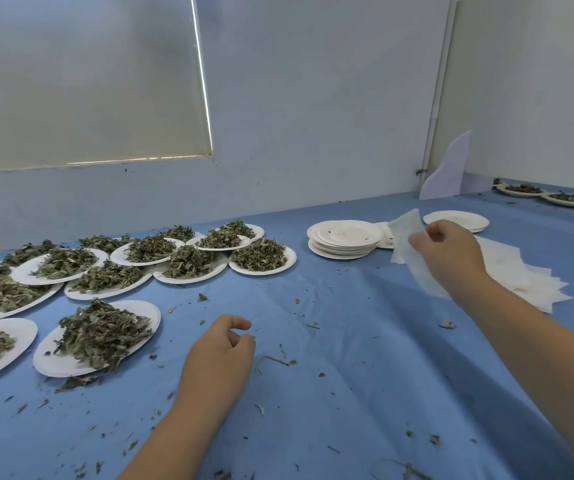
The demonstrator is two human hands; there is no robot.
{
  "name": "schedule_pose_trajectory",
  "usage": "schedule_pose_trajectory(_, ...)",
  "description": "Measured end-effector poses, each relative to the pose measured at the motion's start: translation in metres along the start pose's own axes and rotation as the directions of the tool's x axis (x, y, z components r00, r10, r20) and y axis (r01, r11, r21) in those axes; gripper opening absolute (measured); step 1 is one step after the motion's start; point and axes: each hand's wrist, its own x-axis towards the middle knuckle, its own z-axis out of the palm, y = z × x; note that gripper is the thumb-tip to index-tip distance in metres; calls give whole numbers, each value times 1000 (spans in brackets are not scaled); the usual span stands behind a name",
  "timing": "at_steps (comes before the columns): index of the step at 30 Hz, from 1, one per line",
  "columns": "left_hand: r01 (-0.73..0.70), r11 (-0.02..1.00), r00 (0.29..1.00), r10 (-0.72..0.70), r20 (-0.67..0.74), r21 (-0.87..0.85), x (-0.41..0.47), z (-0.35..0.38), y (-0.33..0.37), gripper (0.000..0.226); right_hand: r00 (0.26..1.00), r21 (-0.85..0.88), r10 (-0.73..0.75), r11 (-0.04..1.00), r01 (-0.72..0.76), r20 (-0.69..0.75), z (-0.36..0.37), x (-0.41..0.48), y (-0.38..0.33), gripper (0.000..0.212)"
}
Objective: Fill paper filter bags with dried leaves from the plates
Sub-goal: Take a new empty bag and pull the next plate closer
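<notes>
My right hand [448,251] pinches a white paper filter bag [408,237] and holds it above a spread pile of more filter bags [528,275] on the blue cloth. My left hand [221,355] hovers low over the cloth with fingers loosely curled, holding nothing I can see. Just left of it lies a white paper plate [53,362] heaped with dried green leaves [102,334]. Several more leaf-filled plates [261,268] crowd the left and back of the table.
A stack of bare white plates [344,249] stands at centre right, another bare plate [457,220] behind my right hand. Two leaf plates [573,199] sit far right by a white card [448,168]. Leaf crumbs litter the blue tablecloth [348,393]. A wall runs behind.
</notes>
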Motion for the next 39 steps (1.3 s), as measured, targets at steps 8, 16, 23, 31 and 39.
schedule_pose_trajectory(8,-207,970,964,180,-197,-126,-13,-12,23,14,835,255,-171,966,39,523,24,-73,-78,4)
schedule_pose_trajectory(16,64,718,973,-198,-115,-693,-36,-53,46,13,738,238,-443,896,374,509,65,-153,-124,16)
schedule_pose_trajectory(23,489,390,868,-305,391,-781,-60,-128,11,37,499,360,-580,805,472,644,100,-219,-152,17)
schedule_pose_trajectory(31,541,640,832,-311,459,-546,-68,-176,-45,26,362,471,-471,877,96,804,131,-230,-168,11)
schedule_pose_trajectory(39,498,798,813,-294,502,-339,-61,-196,-61,24,546,32,53,989,-145,836,196,-160,-157,10)
